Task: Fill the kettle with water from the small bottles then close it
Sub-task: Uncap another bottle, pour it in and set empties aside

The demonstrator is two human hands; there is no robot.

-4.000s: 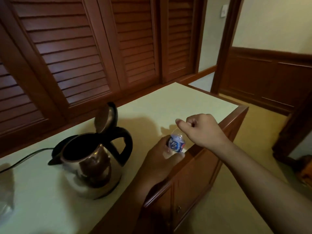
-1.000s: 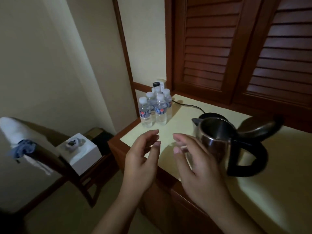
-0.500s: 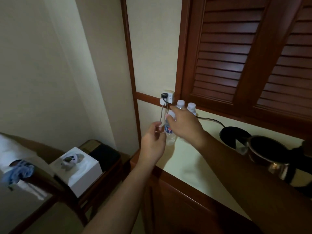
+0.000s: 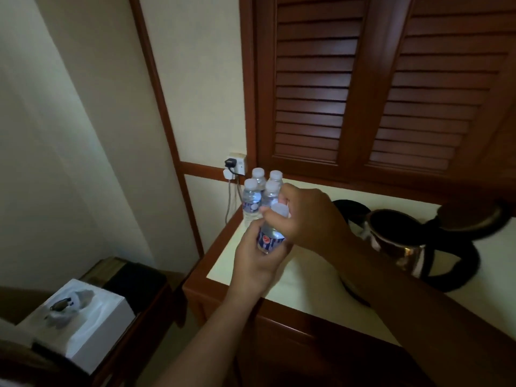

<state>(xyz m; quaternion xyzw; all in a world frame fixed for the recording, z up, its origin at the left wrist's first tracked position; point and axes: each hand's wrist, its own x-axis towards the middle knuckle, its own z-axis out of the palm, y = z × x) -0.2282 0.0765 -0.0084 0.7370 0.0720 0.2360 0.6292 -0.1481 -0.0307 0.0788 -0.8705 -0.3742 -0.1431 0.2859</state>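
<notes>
A small bottle (image 4: 270, 238) is held above the counter's (image 4: 293, 277) left end, body gripped by the left hand (image 4: 255, 261), white cap (image 4: 280, 210) pinched by the right hand (image 4: 307, 219); label mostly hidden. Four bottles (image 4: 252, 196) stand behind. Kettle (image 4: 399, 244), lid (image 4: 472, 219) raised, partly cut off by the right forearm.

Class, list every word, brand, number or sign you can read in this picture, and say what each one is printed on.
No text can be read.
Held bottle: blue label with a red mark, too blurred to read.
Standing bottles: labels too small and blurred.
White box: no print can be made out.
Kettle: no marking shows.
</notes>
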